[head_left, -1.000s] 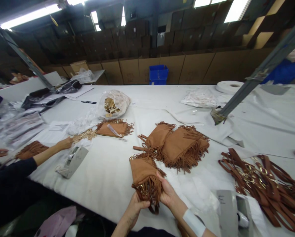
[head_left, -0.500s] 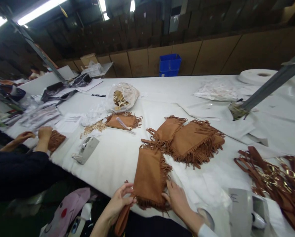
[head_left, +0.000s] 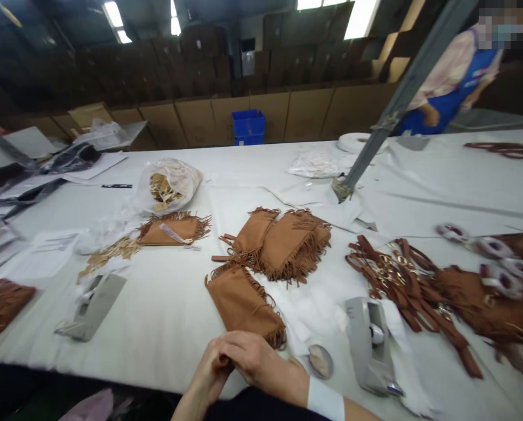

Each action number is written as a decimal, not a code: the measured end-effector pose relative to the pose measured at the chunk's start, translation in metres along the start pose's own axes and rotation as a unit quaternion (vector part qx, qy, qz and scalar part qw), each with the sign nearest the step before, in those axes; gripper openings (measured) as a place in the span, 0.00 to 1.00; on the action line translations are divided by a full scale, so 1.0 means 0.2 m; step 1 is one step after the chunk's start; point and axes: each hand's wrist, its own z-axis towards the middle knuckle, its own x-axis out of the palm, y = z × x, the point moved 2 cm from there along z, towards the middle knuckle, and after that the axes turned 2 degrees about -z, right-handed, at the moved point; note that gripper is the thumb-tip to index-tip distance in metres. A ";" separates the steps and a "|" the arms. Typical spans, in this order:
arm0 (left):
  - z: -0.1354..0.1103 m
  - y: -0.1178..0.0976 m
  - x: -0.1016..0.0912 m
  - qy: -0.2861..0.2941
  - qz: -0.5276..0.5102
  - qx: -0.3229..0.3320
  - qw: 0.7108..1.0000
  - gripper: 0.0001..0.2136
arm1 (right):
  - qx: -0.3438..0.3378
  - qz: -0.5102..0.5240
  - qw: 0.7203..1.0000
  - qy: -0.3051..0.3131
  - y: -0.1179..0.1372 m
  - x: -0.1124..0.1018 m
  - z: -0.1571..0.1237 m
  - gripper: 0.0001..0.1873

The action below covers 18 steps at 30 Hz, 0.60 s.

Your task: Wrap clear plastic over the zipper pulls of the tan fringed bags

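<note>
A brown fringed pouch (head_left: 243, 301) lies tilted on the white table in front of me. At its near edge my left hand (head_left: 208, 371) and my right hand (head_left: 261, 359) meet, fingers closed together. Between them shows a small piece of brown leather strap (head_left: 221, 361), partly hidden by the fingers. Beyond this pouch lies a pile of similar fringed pouches (head_left: 287, 242). Another pouch (head_left: 169, 230), with a small clear strip on it, lies farther left. A small round dish (head_left: 320, 361) sits right of my right hand.
Tape dispensers stand left (head_left: 92, 307) and right (head_left: 369, 345). Brown straps with metal clasps (head_left: 401, 275) lie to the right. A plastic bag (head_left: 173, 184) of tan pieces sits at the back left. A metal post (head_left: 375, 140) rises from the table; a person (head_left: 454, 76) stands beyond.
My view has swung right. My right hand has left the pouch's right side and joined my left hand at the strap. The pouch has turned to a slant.
</note>
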 end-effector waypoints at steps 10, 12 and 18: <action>0.05 -0.16 0.24 0.075 0.257 0.166 0.949 0.14 | 0.305 0.117 0.902 -0.282 -0.24 -0.18 -0.25 0.08; 0.08 -0.15 0.26 0.066 0.271 0.177 0.944 0.15 | 0.364 0.087 0.867 -0.330 -0.33 -0.25 -0.46 0.11; 0.16 -0.06 0.24 0.070 0.277 0.142 0.948 0.19 | 0.497 0.003 0.803 -0.330 -0.58 -0.13 -1.08 0.09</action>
